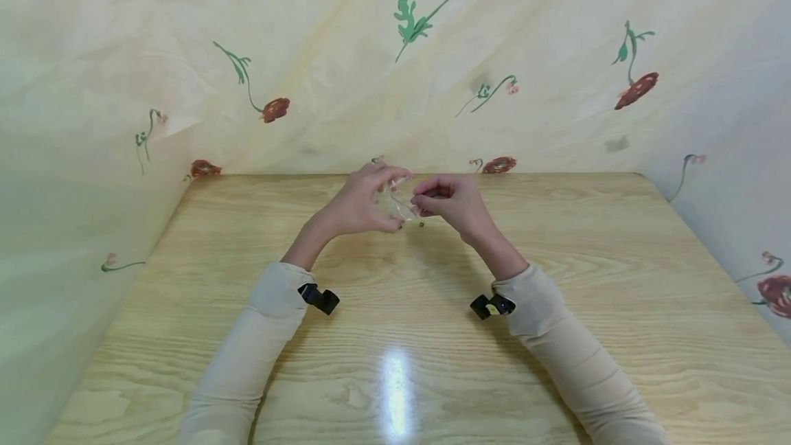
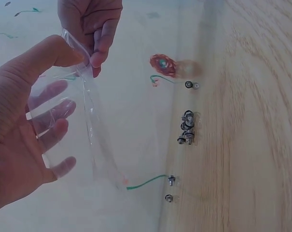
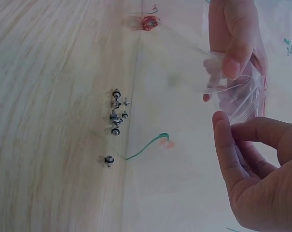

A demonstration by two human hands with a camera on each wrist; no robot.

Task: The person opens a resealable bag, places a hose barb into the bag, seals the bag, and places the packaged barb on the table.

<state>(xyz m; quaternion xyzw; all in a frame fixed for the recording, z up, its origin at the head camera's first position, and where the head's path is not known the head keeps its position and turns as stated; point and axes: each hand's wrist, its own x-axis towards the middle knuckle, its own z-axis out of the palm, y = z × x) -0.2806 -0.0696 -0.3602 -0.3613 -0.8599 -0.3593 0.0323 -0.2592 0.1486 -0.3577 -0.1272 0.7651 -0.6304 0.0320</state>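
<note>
A clear plastic zip bag (image 1: pixel 402 206) is held up between the two hands above the far part of the table. In the left wrist view the left hand (image 2: pixel 20 111) holds it with the thumb in front and the fingers showing through the film. The right hand (image 3: pixel 266 169) pinches the bag's edge between thumb and forefinger; a reddish line runs along that side in the right wrist view. Several small metal screws (image 2: pixel 187 128) with dark rings lie below the hands, most in a cluster and a few apart. The hands hide most of them in the head view.
The wood-grain table (image 1: pixel 395 307) ends at a pale cloth (image 1: pixel 346 74) printed with red flowers, which hangs behind and at both sides. Black wrist cameras (image 1: pixel 319 299) sit on both sleeves. A bright reflection lies on the near tabletop.
</note>
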